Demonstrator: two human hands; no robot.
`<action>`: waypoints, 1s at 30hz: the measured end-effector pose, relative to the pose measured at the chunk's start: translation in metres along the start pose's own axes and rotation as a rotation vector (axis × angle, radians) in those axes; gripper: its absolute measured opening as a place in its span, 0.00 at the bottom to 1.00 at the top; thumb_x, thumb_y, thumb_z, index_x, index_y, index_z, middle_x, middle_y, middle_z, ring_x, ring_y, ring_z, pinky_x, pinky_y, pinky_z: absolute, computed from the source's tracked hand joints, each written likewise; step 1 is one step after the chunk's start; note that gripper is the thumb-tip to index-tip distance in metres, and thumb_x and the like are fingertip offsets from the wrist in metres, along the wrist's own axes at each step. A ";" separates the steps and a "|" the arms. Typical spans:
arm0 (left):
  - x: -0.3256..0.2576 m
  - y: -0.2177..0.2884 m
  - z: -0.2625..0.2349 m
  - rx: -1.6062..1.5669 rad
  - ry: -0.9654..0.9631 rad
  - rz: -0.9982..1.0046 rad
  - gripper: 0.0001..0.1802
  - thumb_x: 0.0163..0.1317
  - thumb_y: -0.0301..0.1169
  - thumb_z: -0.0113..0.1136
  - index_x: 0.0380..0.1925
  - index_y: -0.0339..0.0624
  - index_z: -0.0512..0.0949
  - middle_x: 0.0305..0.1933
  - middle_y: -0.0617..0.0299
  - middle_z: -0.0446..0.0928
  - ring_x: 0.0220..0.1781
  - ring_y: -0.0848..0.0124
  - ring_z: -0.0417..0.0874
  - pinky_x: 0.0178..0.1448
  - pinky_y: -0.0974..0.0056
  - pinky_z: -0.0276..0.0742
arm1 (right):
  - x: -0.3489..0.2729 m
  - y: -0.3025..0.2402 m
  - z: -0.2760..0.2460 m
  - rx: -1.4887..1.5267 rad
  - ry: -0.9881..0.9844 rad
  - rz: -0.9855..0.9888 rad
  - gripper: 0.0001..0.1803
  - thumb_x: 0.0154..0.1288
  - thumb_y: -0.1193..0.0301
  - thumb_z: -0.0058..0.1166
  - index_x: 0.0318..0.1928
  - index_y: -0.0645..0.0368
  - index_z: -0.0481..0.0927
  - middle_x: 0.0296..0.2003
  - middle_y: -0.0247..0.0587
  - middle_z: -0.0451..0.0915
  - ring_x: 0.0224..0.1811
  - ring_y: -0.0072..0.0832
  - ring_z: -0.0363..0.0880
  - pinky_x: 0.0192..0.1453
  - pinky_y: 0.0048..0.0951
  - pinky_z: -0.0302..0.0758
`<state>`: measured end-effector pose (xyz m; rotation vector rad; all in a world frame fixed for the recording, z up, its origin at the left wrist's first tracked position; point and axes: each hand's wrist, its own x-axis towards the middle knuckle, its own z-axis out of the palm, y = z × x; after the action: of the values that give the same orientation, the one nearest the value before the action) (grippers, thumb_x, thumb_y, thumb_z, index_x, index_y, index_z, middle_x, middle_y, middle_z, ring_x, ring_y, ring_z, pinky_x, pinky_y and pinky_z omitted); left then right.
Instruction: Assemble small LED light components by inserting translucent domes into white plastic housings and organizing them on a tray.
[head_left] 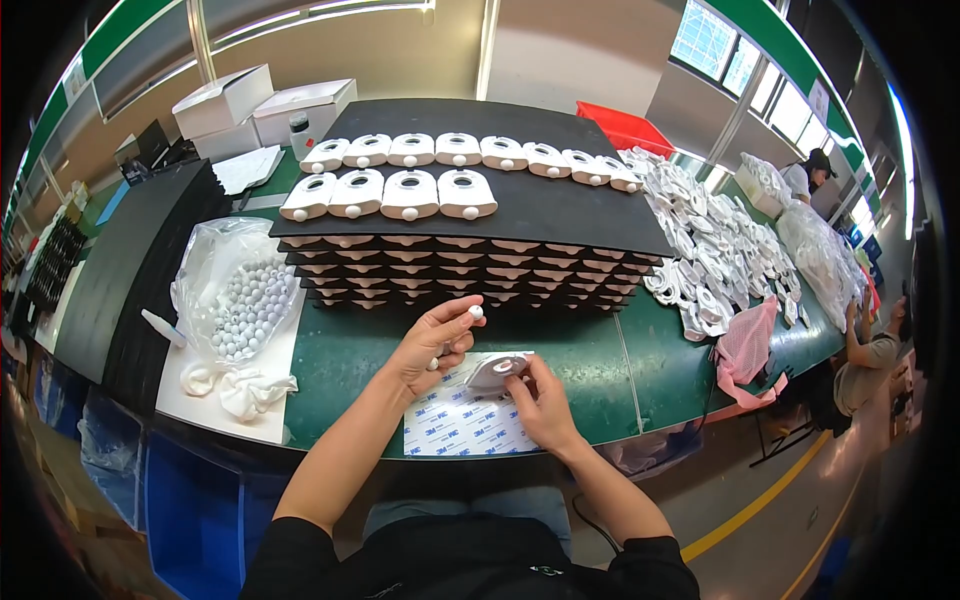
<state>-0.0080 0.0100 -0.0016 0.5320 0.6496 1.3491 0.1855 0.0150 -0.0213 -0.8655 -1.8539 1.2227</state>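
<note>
My left hand (pixel 432 345) pinches a small white ball (pixel 476 312) between thumb and forefinger, just above the table. My right hand (pixel 540 400) holds a white plastic housing with a round hole (pixel 497 370) flat on a printed white sheet (pixel 465 425). The ball hovers a little above and left of the housing. Right behind my hands rises a stack of black foam trays (pixel 560 200); its top tray carries two rows of finished white housings (pixel 410 193), each with a ball fitted.
A clear bag of white balls (pixel 240 300) lies at the left on a white board, with crumpled cloth beside it. A heap of loose white housings (pixel 715 250) covers the right. White boxes (pixel 265 105) and a red bin (pixel 625 125) stand behind. Other people sit far right.
</note>
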 end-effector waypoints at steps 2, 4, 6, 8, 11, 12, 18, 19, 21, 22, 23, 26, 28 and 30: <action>0.000 0.000 0.001 -0.002 -0.005 0.001 0.18 0.57 0.29 0.58 0.48 0.45 0.72 0.38 0.62 0.73 0.22 0.84 0.64 0.17 0.81 0.52 | 0.000 0.000 -0.001 -0.037 0.019 -0.008 0.05 0.60 0.78 0.46 0.38 0.63 0.70 0.27 0.35 0.72 0.26 0.19 0.68 0.31 0.19 0.65; 0.000 0.000 0.001 -0.005 -0.011 0.002 0.17 0.57 0.28 0.59 0.48 0.44 0.72 0.38 0.62 0.73 0.22 0.84 0.64 0.17 0.81 0.52 | -0.001 0.000 0.000 -0.131 0.014 -0.091 0.06 0.60 0.79 0.46 0.38 0.63 0.70 0.28 0.36 0.71 0.27 0.20 0.69 0.31 0.20 0.66; 0.000 -0.001 0.000 0.000 -0.020 0.018 0.16 0.56 0.29 0.59 0.45 0.42 0.72 0.38 0.62 0.73 0.22 0.84 0.64 0.17 0.81 0.52 | -0.001 -0.002 0.002 -0.225 0.009 -0.175 0.07 0.59 0.79 0.46 0.39 0.63 0.70 0.29 0.37 0.71 0.27 0.22 0.69 0.31 0.21 0.66; 0.001 -0.002 -0.001 0.015 -0.017 0.010 0.15 0.56 0.29 0.60 0.44 0.41 0.72 0.38 0.61 0.73 0.22 0.84 0.64 0.17 0.81 0.52 | -0.001 -0.005 0.004 -0.340 0.008 -0.308 0.08 0.58 0.80 0.46 0.40 0.63 0.70 0.29 0.39 0.69 0.27 0.23 0.70 0.31 0.23 0.67; 0.002 -0.002 -0.003 0.038 -0.019 -0.005 0.14 0.56 0.30 0.59 0.42 0.40 0.72 0.37 0.61 0.73 0.22 0.84 0.64 0.17 0.81 0.52 | -0.001 -0.004 0.006 -0.292 -0.040 -0.279 0.08 0.59 0.80 0.46 0.41 0.63 0.70 0.30 0.37 0.71 0.28 0.23 0.70 0.32 0.24 0.68; 0.003 -0.002 -0.003 0.045 -0.025 -0.012 0.14 0.57 0.31 0.59 0.43 0.40 0.72 0.37 0.61 0.73 0.22 0.84 0.64 0.17 0.81 0.52 | -0.001 -0.002 0.004 -0.292 -0.040 -0.280 0.08 0.59 0.80 0.46 0.41 0.63 0.70 0.30 0.37 0.71 0.28 0.23 0.70 0.32 0.24 0.68; 0.001 -0.002 0.000 0.131 -0.043 -0.026 0.13 0.59 0.34 0.57 0.41 0.39 0.74 0.34 0.63 0.75 0.22 0.85 0.65 0.16 0.82 0.52 | 0.003 0.008 -0.015 0.867 -0.054 0.235 0.07 0.66 0.73 0.44 0.45 0.57 0.68 0.42 0.37 0.74 0.39 0.23 0.71 0.47 0.26 0.69; 0.000 -0.002 0.002 0.143 -0.040 -0.031 0.12 0.58 0.33 0.58 0.40 0.39 0.75 0.34 0.63 0.75 0.22 0.85 0.66 0.17 0.81 0.54 | 0.003 0.005 -0.018 0.865 -0.052 0.233 0.07 0.66 0.73 0.44 0.45 0.57 0.68 0.42 0.37 0.74 0.39 0.23 0.71 0.47 0.26 0.69; -0.002 -0.002 0.003 0.177 -0.050 -0.034 0.13 0.57 0.32 0.59 0.41 0.39 0.75 0.34 0.64 0.75 0.22 0.85 0.66 0.18 0.81 0.54 | 0.003 0.000 -0.023 1.029 -0.062 0.300 0.07 0.66 0.74 0.44 0.43 0.57 0.68 0.41 0.38 0.74 0.44 0.23 0.72 0.49 0.26 0.69; -0.003 -0.002 0.004 0.210 -0.060 -0.037 0.14 0.56 0.30 0.60 0.41 0.39 0.75 0.34 0.64 0.75 0.23 0.85 0.66 0.19 0.81 0.55 | 0.003 0.001 -0.026 1.026 -0.058 0.296 0.07 0.66 0.74 0.44 0.43 0.57 0.68 0.41 0.38 0.74 0.44 0.23 0.72 0.49 0.26 0.69; -0.004 -0.001 0.007 0.196 -0.063 -0.058 0.15 0.53 0.28 0.62 0.41 0.39 0.75 0.31 0.66 0.75 0.23 0.85 0.65 0.20 0.81 0.56 | 0.002 0.003 -0.028 1.041 -0.078 0.260 0.05 0.65 0.74 0.45 0.41 0.57 0.68 0.42 0.39 0.74 0.45 0.25 0.72 0.50 0.26 0.69; -0.006 -0.001 0.010 0.222 -0.083 -0.048 0.15 0.52 0.27 0.63 0.40 0.40 0.75 0.28 0.69 0.73 0.23 0.85 0.66 0.20 0.81 0.56 | 0.003 0.000 -0.034 0.895 -0.083 0.158 0.05 0.63 0.77 0.47 0.38 0.57 0.68 0.43 0.41 0.74 0.46 0.28 0.72 0.51 0.27 0.69; -0.005 -0.001 0.009 0.225 -0.099 -0.058 0.14 0.51 0.27 0.64 0.39 0.41 0.75 0.27 0.70 0.72 0.22 0.86 0.66 0.20 0.81 0.55 | 0.004 0.001 -0.040 0.503 -0.039 -0.044 0.09 0.55 0.82 0.51 0.35 0.58 0.68 0.42 0.44 0.75 0.47 0.29 0.72 0.51 0.28 0.69; -0.004 -0.001 0.009 0.226 -0.116 -0.069 0.14 0.51 0.27 0.64 0.39 0.41 0.75 0.26 0.71 0.71 0.22 0.86 0.66 0.20 0.81 0.55 | 0.004 -0.001 -0.044 0.186 -0.003 -0.365 0.11 0.47 0.84 0.57 0.30 0.57 0.73 0.41 0.41 0.78 0.43 0.32 0.75 0.46 0.27 0.72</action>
<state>-0.0015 0.0059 0.0042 0.7573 0.7229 1.1773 0.2211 0.0372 -0.0075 -0.4014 -1.7704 1.1395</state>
